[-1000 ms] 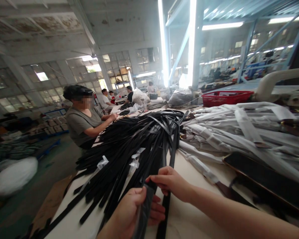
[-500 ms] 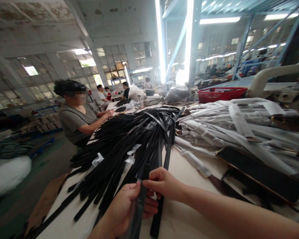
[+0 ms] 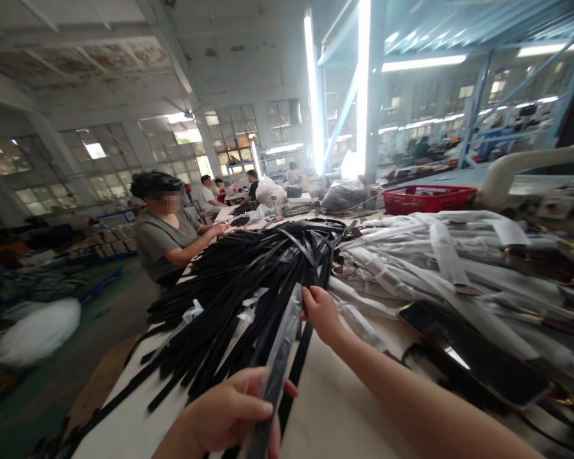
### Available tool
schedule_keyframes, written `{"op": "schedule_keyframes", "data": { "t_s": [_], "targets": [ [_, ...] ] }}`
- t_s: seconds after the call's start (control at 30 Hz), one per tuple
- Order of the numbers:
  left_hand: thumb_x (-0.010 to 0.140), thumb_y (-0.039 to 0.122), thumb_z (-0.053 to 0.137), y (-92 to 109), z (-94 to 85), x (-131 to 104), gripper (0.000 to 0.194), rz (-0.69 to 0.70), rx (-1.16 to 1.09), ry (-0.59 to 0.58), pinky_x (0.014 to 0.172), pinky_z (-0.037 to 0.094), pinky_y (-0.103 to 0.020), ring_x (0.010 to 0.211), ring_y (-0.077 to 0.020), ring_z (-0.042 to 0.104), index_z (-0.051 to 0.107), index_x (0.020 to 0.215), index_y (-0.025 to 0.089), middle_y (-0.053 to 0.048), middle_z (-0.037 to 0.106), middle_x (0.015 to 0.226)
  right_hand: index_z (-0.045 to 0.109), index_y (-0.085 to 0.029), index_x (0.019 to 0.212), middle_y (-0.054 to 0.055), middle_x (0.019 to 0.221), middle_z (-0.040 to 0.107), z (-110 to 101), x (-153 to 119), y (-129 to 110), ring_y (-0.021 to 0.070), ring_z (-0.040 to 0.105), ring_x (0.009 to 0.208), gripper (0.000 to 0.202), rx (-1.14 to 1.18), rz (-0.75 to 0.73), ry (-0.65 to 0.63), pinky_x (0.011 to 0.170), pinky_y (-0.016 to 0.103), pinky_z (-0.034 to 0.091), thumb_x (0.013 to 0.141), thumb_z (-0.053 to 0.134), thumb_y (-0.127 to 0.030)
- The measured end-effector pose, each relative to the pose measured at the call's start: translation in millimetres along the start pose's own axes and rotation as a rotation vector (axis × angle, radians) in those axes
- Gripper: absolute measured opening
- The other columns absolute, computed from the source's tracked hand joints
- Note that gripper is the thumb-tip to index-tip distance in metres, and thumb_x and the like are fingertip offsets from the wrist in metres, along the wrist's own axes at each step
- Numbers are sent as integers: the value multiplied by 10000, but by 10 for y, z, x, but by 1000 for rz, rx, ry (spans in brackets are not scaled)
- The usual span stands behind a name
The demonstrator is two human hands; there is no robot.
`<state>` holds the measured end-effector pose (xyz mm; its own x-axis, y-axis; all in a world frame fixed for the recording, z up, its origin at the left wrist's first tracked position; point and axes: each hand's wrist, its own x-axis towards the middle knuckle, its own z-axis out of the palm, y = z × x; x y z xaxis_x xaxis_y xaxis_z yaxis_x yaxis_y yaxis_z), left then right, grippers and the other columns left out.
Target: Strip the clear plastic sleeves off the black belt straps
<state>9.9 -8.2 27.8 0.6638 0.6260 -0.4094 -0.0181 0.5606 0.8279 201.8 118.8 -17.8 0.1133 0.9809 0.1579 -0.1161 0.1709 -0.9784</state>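
Table bears our heap of black straps; in front of it, 1 film-wrapped strap slants between our 2 hands, our left hand gripping its near part, our right hand pinching its far end.

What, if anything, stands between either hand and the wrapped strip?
Nothing visible: the right hand pinches the far end of the wrapped strip, and the left hand grips it lower down. The black straps lie behind it.
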Motion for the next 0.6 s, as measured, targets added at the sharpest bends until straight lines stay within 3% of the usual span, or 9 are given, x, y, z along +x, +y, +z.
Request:
{"op": "schedule_keyframes", "data": {
  "t_s": [0.07, 0.17, 0.23, 0.33, 0.43, 0.53, 0.6],
  "targets": [
    [773, 255, 642, 157, 133, -45, 370, 96, 21, 87, 340, 442, -164, 377, -129, 584, 545, 1114, 150, -50, 667, 601, 423, -222, 630, -55, 426, 467, -34, 55, 46, 131, 505, 372, 330, 67, 28, 28, 394, 245, 476, 798, 543, -480],
    [845, 204, 569, 517, 335, -296, 329, 299, 56, 245, 274, 294, -85, 290, -20, 363, 532, 1170, 170, 30, 562, 564, 504, -200, 745, -12, 545, 576, -41, 13, 89, 128, 528, 411, 341, 165, 73, -47, 494, 308, 550, 777, 550, -536],
    [863, 179, 548, 756, 432, -652, 352, 423, 73, 319, 273, 229, -62, 295, 7, 256, 520, 1213, 198, 55, 515, 566, 545, -180, 848, 8, 600, 613, -41, -65, 99, 120, 526, 422, 385, 207, 101, -130, 525, 322, 560, 745, 597, -548],
    [869, 158, 544, 948, 489, -1454, 411, 574, 157, 509, 291, 229, -44, 315, 26, 196, 504, 1271, 237, 67, 495, 590, 568, -164, 897, -2, 580, 595, -54, -179, 110, 110, 510, 423, 455, 236, 152, -222, 505, 295, 542, 675, 691, -542],
    [851, 136, 540, 821, 492, -2458, 480, 652, 264, 749, 313, 237, -29, 312, 50, 200, 486, 1314, 251, 81, 489, 605, 583, -164, 879, -6, 567, 582, -61, -247, 149, 107, 501, 428, 479, 230, 213, -276, 449, 245, 502, 604, 769, -509],
    [913, 100, 280, 394, 546, -3447, 520, 619, 250, 1071, 407, 177, 4, 295, 99, 233, 332, 1417, 211, 111, 419, 594, 624, -175, 907, 13, 597, 588, -56, -289, 222, 126, 513, 456, 480, 140, 236, -293, 458, 269, 509, 583, 795, -486],
    [912, 92, 168, 27, 597, -3966, 548, 536, 164, 1261, 431, 160, -4, 283, 97, 245, 254, 1441, 208, 126, 404, 569, 650, -206, 903, 27, 605, 583, -57, -315, 285, 139, 511, 462, 457, 57, 201, -324, 448, 283, 497, 598, 775, -522]
  ]
}}
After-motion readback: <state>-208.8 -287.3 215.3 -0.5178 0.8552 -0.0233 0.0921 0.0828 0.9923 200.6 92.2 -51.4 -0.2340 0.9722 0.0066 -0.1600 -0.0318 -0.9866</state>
